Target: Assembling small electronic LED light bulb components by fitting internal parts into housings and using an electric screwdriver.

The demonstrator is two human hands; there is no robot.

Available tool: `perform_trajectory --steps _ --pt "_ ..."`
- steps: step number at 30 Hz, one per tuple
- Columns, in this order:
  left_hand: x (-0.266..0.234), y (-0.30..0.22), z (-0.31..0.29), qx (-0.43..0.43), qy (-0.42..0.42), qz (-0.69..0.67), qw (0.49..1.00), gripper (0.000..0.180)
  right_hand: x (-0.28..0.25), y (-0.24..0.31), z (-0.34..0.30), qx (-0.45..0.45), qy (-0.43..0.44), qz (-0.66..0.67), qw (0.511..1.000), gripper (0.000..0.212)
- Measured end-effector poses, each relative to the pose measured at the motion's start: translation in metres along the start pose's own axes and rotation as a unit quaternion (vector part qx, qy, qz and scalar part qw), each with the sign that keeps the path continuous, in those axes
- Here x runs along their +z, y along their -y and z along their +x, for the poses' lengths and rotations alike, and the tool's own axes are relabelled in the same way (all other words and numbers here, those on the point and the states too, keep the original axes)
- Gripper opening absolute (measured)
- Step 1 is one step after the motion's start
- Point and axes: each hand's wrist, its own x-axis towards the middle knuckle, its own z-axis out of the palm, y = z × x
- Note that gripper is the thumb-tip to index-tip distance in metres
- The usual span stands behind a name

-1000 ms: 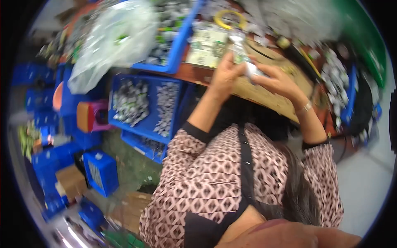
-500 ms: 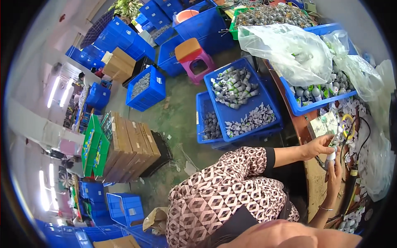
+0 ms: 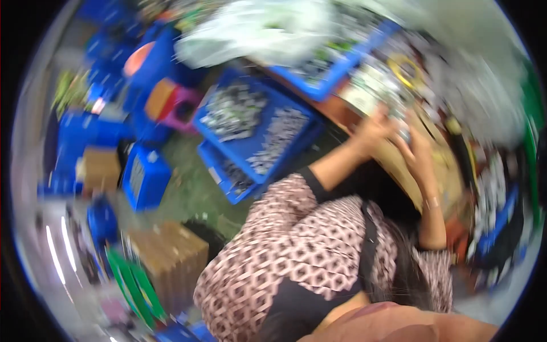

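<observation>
Left hand (image 3: 373, 134): fingers bend toward the piece's far end; blur hides whether they pinch or merely touch it.
Right hand (image 3: 419, 151): thumb and fingers seem to pinch the near end.
Small pale piece (image 3: 404, 132): between the two hands, above the brown board (image 3: 447, 159).
Far side: pale card (image 3: 363, 90) just past the fingers, yellow ring (image 3: 405, 71) farther right.
Far left: plastic bag (image 3: 256, 34) draped over a blue tray (image 3: 316, 94).
Left, lower: second blue tray (image 3: 242, 151) with grey-white parts (image 3: 236, 111) and smaller bits.
Slip risk: so small a piece could shoot from the fingertips if squeezed off-centre.
Loss risk: dropped past the board's near edge, it could vanish into the dark gap there.
Snag risk: swinging right, the wrist could knock the dark rod (image 3: 460, 139).
</observation>
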Motion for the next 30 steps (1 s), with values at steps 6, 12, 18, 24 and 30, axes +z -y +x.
perform_trajectory --steps 6,12,18,24,30 --pt "-0.001 0.005 0.009 -0.053 0.101 0.061 0.992 0.053 -0.039 -0.021 0.005 0.006 -0.11 0.005 0.994 0.03" --pt "0.024 0.01 -0.006 -0.069 0.148 0.084 0.983 0.064 -0.038 -0.042 0.005 0.062 0.034 0.312 0.947 0.025" --pt "0.021 0.01 -0.014 -0.063 0.145 0.103 0.982 0.062 -0.04 -0.041 0.008 0.046 0.099 0.308 0.945 0.019" --pt "0.02 0.008 -0.014 -0.08 0.173 0.128 0.973 0.061 -0.047 -0.039 0.004 0.076 0.113 0.262 0.955 0.02" --pt "0.02 0.013 -0.015 -0.075 0.177 0.125 0.973 0.065 -0.049 -0.037 0.002 0.111 0.121 0.25 0.954 0.022"
